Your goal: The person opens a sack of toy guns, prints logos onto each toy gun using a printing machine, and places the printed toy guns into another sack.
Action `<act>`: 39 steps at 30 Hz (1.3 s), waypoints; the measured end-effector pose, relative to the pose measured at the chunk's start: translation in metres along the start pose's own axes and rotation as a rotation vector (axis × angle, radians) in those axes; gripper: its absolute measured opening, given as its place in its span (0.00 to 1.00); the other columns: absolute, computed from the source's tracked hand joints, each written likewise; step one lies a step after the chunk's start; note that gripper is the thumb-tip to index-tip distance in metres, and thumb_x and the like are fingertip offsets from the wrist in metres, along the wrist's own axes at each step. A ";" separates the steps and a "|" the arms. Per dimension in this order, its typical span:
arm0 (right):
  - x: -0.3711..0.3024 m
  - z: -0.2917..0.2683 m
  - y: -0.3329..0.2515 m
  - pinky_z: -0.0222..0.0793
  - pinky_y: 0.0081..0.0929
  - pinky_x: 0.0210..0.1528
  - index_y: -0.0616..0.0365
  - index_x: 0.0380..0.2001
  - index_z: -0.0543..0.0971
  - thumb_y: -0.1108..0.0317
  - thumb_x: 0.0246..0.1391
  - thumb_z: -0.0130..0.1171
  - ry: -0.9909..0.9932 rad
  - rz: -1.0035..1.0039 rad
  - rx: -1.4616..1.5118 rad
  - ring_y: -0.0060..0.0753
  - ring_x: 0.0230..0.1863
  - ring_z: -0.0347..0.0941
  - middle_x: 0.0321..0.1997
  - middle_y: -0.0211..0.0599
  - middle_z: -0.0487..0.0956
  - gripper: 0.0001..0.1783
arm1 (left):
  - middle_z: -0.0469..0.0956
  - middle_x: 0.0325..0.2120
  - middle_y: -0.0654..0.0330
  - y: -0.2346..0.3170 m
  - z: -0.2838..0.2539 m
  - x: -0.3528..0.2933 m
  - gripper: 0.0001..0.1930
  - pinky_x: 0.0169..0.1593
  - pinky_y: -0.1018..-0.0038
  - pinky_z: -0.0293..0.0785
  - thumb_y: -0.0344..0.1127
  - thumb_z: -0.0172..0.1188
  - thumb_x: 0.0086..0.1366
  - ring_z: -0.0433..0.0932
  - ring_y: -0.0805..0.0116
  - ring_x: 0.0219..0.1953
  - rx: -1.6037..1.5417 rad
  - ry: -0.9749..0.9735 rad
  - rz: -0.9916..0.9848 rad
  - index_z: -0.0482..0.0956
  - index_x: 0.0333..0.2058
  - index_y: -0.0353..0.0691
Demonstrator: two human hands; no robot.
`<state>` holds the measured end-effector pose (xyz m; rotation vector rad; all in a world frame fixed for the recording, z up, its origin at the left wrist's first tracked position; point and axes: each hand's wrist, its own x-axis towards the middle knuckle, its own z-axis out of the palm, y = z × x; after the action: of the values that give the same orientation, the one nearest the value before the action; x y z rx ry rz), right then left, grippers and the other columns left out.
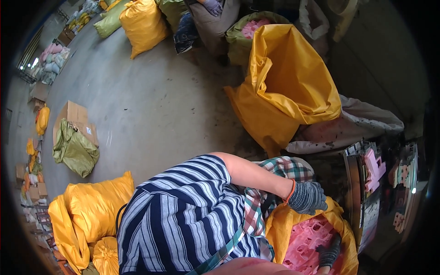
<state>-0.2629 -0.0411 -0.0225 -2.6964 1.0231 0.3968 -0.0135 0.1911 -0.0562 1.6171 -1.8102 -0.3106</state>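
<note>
So my left hand (308, 198) is curled at the rim of the yellow bag (278, 229), lower right of the frame, can't tell if it's actually gripping, and my right hand (330, 253) is down inside among the pink pieces (303, 244), can't tell whether it's grabbing any

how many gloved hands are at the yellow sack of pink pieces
2: left hand at the rim of the yellow sack, right hand among the pink pieces.
</note>
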 end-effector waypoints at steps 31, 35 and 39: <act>0.000 0.016 -0.023 0.63 0.32 0.54 0.60 0.49 0.69 0.77 0.18 0.71 0.072 -0.229 0.138 0.38 0.50 0.69 0.48 0.43 0.72 0.44 | 0.73 0.27 0.53 0.033 -0.005 -0.007 0.30 0.31 0.62 0.66 0.41 0.56 0.49 0.74 0.56 0.28 0.094 0.017 0.055 0.66 0.52 0.36; 0.011 0.016 -0.031 0.63 0.32 0.54 0.60 0.49 0.69 0.77 0.18 0.71 0.068 -0.271 0.156 0.38 0.50 0.69 0.48 0.42 0.72 0.43 | 0.73 0.32 0.51 0.028 -0.012 -0.008 0.29 0.35 0.63 0.67 0.41 0.55 0.50 0.74 0.56 0.33 0.115 -0.001 0.050 0.66 0.51 0.35; 0.020 0.018 -0.038 0.63 0.32 0.54 0.60 0.49 0.69 0.77 0.18 0.71 0.060 -0.302 0.170 0.38 0.50 0.69 0.47 0.42 0.72 0.43 | 0.71 0.37 0.49 -0.014 -0.005 -0.004 0.29 0.42 0.63 0.68 0.40 0.58 0.47 0.71 0.51 0.39 0.123 0.536 0.094 0.68 0.49 0.36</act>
<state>-0.2265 -0.0201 -0.0413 -2.6614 0.6159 0.1651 0.0008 0.1932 -0.0616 1.5074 -1.5006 0.2623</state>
